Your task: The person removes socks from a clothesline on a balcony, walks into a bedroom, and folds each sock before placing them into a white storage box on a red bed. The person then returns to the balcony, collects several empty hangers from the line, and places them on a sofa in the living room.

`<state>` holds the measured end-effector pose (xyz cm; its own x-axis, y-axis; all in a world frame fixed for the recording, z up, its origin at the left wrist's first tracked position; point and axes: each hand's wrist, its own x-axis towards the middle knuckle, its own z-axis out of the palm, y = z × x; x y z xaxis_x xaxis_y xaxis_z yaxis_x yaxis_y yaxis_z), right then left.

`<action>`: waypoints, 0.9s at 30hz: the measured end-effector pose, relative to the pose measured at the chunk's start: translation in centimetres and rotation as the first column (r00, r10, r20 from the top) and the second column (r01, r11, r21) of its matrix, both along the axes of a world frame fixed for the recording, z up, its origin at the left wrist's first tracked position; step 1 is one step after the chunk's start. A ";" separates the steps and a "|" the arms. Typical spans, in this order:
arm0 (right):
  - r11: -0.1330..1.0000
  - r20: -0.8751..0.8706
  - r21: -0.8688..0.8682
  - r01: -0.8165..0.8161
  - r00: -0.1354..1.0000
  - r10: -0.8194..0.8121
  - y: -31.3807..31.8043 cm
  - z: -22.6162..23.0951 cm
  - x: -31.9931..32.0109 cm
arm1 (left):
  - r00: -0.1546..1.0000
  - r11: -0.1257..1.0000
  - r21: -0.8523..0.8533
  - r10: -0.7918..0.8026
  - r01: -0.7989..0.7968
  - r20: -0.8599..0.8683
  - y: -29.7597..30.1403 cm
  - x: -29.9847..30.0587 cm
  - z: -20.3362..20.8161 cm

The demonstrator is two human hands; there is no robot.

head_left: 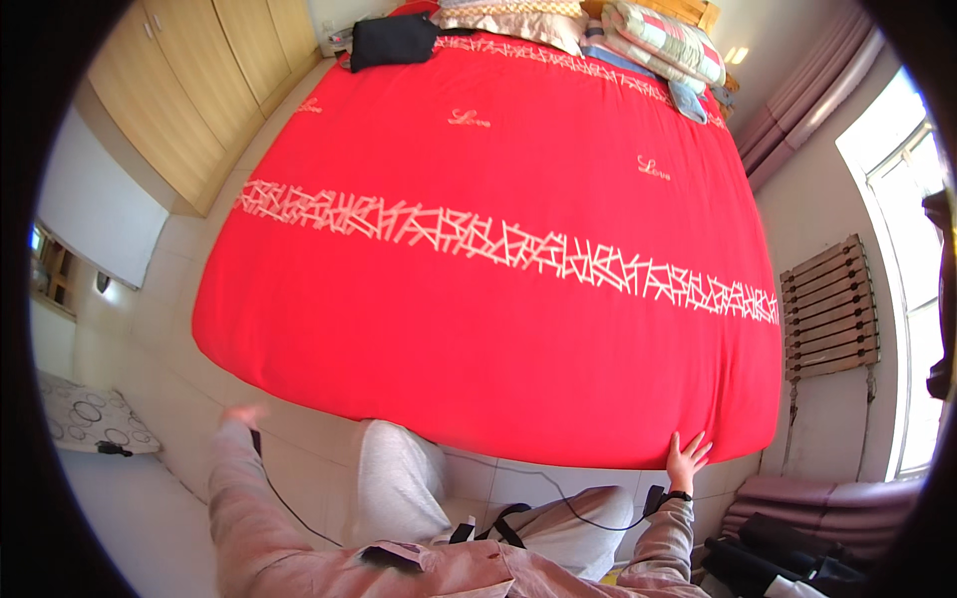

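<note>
Bedroom with pale floor tiles (309, 429) and a light-wood wardrobe (199, 90) at upper left, around a bed covered in a red, white-patterned cloth sheet (478, 349).

Mid-frame, the sheet stretches lengthwise up toward the patterned pillows (513, 27) at top, its near edge curving across lower centre. At lower right, the right hand (688, 464), the nearer one, touches that edge beside the corner, fingers fanned wide, gripping nothing visible. At lower left, the left hand (242, 412) appears apart, below the sheet's edge; its fingers are too blurred to tell their spread or hold.
</note>
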<state>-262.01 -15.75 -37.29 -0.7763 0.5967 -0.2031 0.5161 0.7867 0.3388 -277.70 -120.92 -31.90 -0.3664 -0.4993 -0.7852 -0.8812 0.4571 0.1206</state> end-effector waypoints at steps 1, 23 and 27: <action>0.974 0.080 -0.158 0.160 0.986 -0.149 -1.3 1.2 -0.3 | 0.961 0.969 0.024 -0.245 0.244 0.127 0.4 1.5 1.3; -0.319 -0.658 -0.735 -0.598 0.742 0.125 -71.9 62.0 -34.9 | 0.330 0.941 0.337 0.328 -0.031 -0.885 -0.5 6.0 67.1; -0.617 -0.746 -0.574 -0.539 0.655 0.121 -81.6 69.3 -33.3 | 0.293 0.920 0.226 0.322 -0.319 -0.900 -0.9 15.8 74.6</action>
<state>-295.28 -97.39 32.05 -0.7229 -0.6198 0.3054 -0.2653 -0.1592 -0.9509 -261.92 -121.86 42.70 -0.6556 -0.7514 -0.0751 -0.2951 0.1634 0.9414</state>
